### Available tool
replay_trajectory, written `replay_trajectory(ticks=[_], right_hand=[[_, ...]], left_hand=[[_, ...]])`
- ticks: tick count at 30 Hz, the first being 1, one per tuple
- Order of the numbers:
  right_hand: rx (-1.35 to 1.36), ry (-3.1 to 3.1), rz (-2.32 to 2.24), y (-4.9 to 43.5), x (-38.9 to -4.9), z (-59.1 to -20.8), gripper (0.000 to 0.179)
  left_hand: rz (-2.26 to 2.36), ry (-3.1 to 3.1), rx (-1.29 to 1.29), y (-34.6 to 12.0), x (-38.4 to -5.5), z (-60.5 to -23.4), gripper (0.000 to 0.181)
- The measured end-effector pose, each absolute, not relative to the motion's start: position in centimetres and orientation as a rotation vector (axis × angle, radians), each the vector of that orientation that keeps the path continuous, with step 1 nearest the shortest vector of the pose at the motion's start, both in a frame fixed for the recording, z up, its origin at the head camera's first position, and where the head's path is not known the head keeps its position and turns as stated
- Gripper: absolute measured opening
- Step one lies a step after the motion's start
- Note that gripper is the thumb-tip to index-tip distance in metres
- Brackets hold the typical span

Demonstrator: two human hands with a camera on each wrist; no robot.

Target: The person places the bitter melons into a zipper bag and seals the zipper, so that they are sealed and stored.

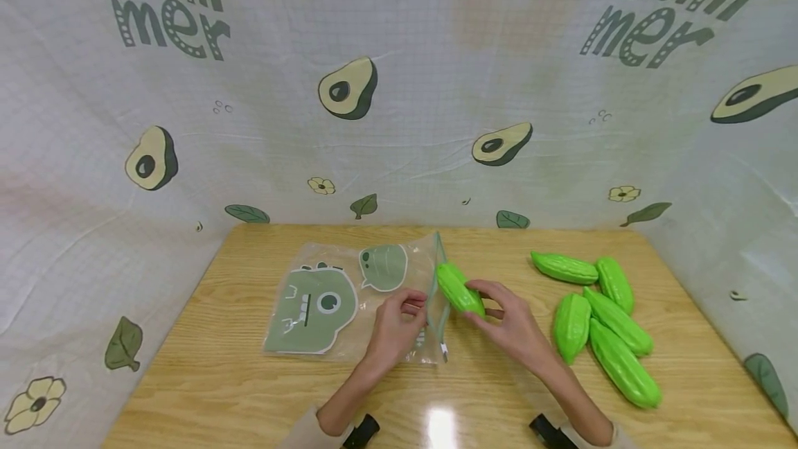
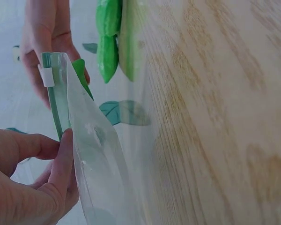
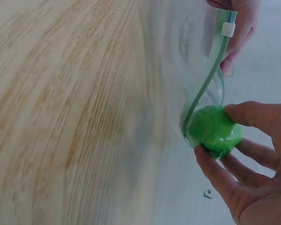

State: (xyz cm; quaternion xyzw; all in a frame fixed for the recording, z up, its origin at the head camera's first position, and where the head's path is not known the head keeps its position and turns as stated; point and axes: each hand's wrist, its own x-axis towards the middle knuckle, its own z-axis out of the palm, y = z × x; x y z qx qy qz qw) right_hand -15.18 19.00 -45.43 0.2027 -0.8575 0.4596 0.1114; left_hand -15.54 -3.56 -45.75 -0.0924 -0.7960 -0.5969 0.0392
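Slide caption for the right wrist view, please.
Right hand holds a green gourd at the mouth of a clear bag.

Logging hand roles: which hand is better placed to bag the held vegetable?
Probably the right hand: it grips the vegetable at the open bag, while the left hand pinches the bag's edge.

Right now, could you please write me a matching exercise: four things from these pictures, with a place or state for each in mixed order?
1. Left hand
2. Right hand
3. Slider
4. Five loose green vegetables

A. White, on the zip strip
B. Lying on the table, right side
C. Holding another green vegetable at the bag's mouth
D. Pinching the bag's edge

Pairs: 1-D; 2-C; 3-A; 4-B
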Motion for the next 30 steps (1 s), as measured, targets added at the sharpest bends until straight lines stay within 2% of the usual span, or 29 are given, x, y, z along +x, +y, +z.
replay_trajectory(ticks=[30], right_hand=[[0.621,-2.573,1.512,18.3,-17.2,-46.1,0.045]], left_hand=[[-1.91,-2.415,-0.236,-3.1,-15.3,-45.5,0.021]])
